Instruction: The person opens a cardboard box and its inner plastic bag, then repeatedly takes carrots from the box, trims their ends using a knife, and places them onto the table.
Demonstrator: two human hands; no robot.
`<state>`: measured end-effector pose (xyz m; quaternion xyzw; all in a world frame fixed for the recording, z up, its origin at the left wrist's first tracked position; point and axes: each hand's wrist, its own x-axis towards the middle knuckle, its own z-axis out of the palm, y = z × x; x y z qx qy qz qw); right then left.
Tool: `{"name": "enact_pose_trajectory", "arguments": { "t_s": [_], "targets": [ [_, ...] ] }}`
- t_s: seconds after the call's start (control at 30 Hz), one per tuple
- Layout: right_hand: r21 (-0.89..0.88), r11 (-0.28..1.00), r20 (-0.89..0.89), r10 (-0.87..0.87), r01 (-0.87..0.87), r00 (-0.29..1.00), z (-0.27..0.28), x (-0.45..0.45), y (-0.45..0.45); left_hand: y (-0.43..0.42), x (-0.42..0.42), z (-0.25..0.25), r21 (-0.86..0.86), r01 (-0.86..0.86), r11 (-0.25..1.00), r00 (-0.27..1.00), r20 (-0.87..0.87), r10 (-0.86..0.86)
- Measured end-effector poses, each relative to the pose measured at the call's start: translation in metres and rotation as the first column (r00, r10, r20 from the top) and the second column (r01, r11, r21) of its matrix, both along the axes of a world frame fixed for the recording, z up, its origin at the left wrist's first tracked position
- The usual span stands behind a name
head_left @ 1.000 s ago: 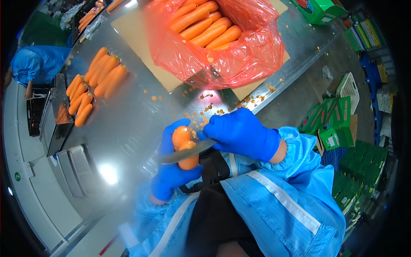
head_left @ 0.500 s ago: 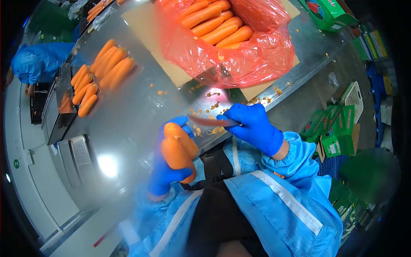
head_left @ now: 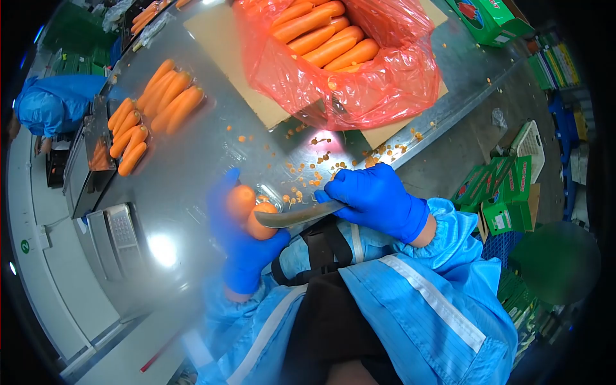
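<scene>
My left hand [head_left: 250, 260], in a blue glove, is wrapped round two carrots [head_left: 262, 224] seen nearly end-on; part of the glove is blurred. In my blue-gloved right hand [head_left: 378, 200] is a knife [head_left: 292, 217] with a curved blade. The blade lies across the end of the nearer carrot, appearing to touch it. Small cut carrot bits [head_left: 324, 157] are scattered on the metal table [head_left: 212, 154] beyond my hands. Further back, a red plastic bag [head_left: 385, 96] holds several carrots [head_left: 333, 48].
Several carrots [head_left: 170, 96] lie on the table at left, beside another group [head_left: 128, 138] near the scale [head_left: 120, 228]. Cardboard [head_left: 256, 106] lies under the bag. Green boxes [head_left: 507, 199] are at right. A co-worker in blue [head_left: 58, 102] bends at far left.
The knife has moved left and down, from above the carrots onto the end of one. My left hand has turned the carrots so their ends face up.
</scene>
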<state>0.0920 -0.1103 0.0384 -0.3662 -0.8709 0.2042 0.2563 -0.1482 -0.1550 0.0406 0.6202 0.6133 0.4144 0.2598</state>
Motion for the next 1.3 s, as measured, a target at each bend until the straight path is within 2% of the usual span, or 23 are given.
{"name": "enact_pose_trajectory", "arguments": {
  "t_s": [0.17, 0.27, 0.33, 0.4, 0.43, 0.47, 0.5, 0.53, 0.57, 0.6, 0.67, 0.7, 0.77, 0.83, 0.9, 0.97, 1.0, 1.07, 1.1, 1.17, 1.23, 1.27, 1.3],
  "targets": [
    [-0.036, 0.999, -0.010, 0.006, -0.006, 1.000, 0.001, 0.006, -0.005, 0.003, 0.002, -0.006, 0.106, -0.002, 0.994, 0.994, -0.107, 0.013],
    [-0.074, 0.997, 0.021, -0.011, 0.012, 1.000, -0.004, 0.011, -0.009, 0.002, 0.002, -0.006, 0.081, 0.053, 0.995, 0.986, -0.163, -0.040],
    [-0.128, 0.991, 0.009, -0.041, 0.042, 0.999, -0.019, 0.014, -0.013, 0.007, 0.001, -0.005, 0.200, 0.180, 0.963, 0.949, -0.292, -0.117],
    [-0.259, 0.949, 0.004, -0.186, 0.181, 0.983, -0.062, 0.028, -0.015, 0.005, 0.000, -0.006, 0.180, 0.160, 0.971, 0.960, -0.256, -0.110],
    [-0.320, 0.914, 0.009, -0.259, 0.248, 0.966, -0.072, 0.030, -0.013, 0.000, 0.000, -0.010, 0.101, 0.083, 0.991, 0.986, -0.155, -0.066],
    [-0.474, 0.835, -0.008, -0.323, 0.281, 0.946, -0.073, 0.031, -0.012, -0.002, 0.001, -0.012, 0.014, 0.007, 1.000, 0.999, -0.054, -0.006],
    [-0.618, 0.729, -0.014, -0.383, 0.294, 0.923, -0.069, 0.027, -0.013, -0.002, 0.002, -0.012, -0.002, 0.008, 1.000, 0.999, -0.045, -0.008],
    [-0.748, 0.596, -0.009, -0.447, 0.291, 0.895, -0.064, 0.021, -0.014, -0.001, 0.003, -0.010, -0.023, 0.015, 1.000, 0.999, -0.041, -0.016],
    [-0.768, 0.610, -0.108, -0.423, 0.194, 0.900, -0.057, 0.014, -0.013, 0.001, 0.003, -0.009, -0.039, 0.027, 0.999, 0.999, -0.038, -0.028],
    [-0.774, 0.626, -0.209, -0.398, 0.098, 0.893, -0.048, 0.004, -0.009, 0.005, 0.003, -0.011, -0.065, 0.055, 0.996, 0.987, 0.157, -0.044],
    [-0.778, 0.627, -0.382, -0.416, -0.044, 0.825, -0.034, -0.014, -0.005, 0.009, 0.001, -0.016, -0.106, 0.123, 0.987, 0.852, 0.521, -0.050],
    [-0.781, 0.618, -0.449, -0.454, -0.092, 0.770, -0.029, -0.023, -0.004, 0.010, 0.004, -0.013, -0.139, 0.123, 0.983, 0.710, 0.704, 0.010],
    [-0.733, 0.635, -0.608, -0.451, -0.244, 0.653, -0.023, -0.035, 0.003, 0.013, 0.014, -0.002, -0.188, 0.133, 0.973, 0.315, 0.939, 0.138],
    [-0.711, 0.636, -0.620, -0.367, -0.299, 0.693, 0.014, -0.041, 0.014, 0.011, 0.006, -0.001, -0.215, 0.274, 0.937, 0.194, 0.967, 0.165],
    [-0.667, 0.668, -0.637, -0.283, -0.329, 0.717, 0.023, -0.053, 0.022, 0.008, 0.002, -0.004, -0.222, 0.365, 0.904, 0.141, 0.973, 0.182],
    [-0.590, 0.733, -0.662, -0.198, -0.339, 0.723, 0.015, -0.072, 0.029, 0.000, 0.002, -0.009, -0.226, 0.408, 0.885, 0.166, 0.971, 0.171],
    [-0.547, 0.789, -0.601, -0.138, -0.279, 0.788, 0.016, -0.075, 0.035, -0.003, 0.004, -0.009, -0.227, 0.431, 0.874, 0.177, 0.970, 0.165],
    [-0.433, 0.884, -0.436, -0.038, -0.173, 0.899, 0.017, -0.078, 0.048, -0.013, 0.011, 0.001, -0.319, 0.365, 0.875, 0.132, 0.948, 0.290],
    [-0.416, 0.886, -0.422, 0.011, -0.204, 0.906, 0.014, -0.080, 0.053, -0.015, 0.014, 0.004, -0.365, 0.333, 0.869, 0.103, 0.931, 0.351],
    [-0.385, 0.883, -0.396, 0.105, -0.269, 0.912, 0.003, -0.084, 0.060, -0.015, 0.001, -0.020, -0.288, 0.459, 0.841, 0.186, 0.956, 0.227],
    [-0.681, 0.713, -0.337, -0.103, -0.167, 0.936, 0.021, -0.087, 0.064, -0.014, -0.005, -0.027, -0.225, 0.556, 0.800, 0.097, 0.974, 0.207],
    [-0.802, 0.586, -0.280, -0.196, -0.116, 0.940, 0.026, -0.090, 0.066, -0.016, -0.006, -0.023, -0.194, 0.586, 0.787, -0.027, 0.966, 0.258],
    [-0.575, 0.813, -0.399, -0.178, -0.094, 0.899, -0.011, -0.096, 0.071, -0.015, -0.009, -0.024, -0.158, 0.573, 0.804, -0.108, 0.958, 0.265]
  ]
}}
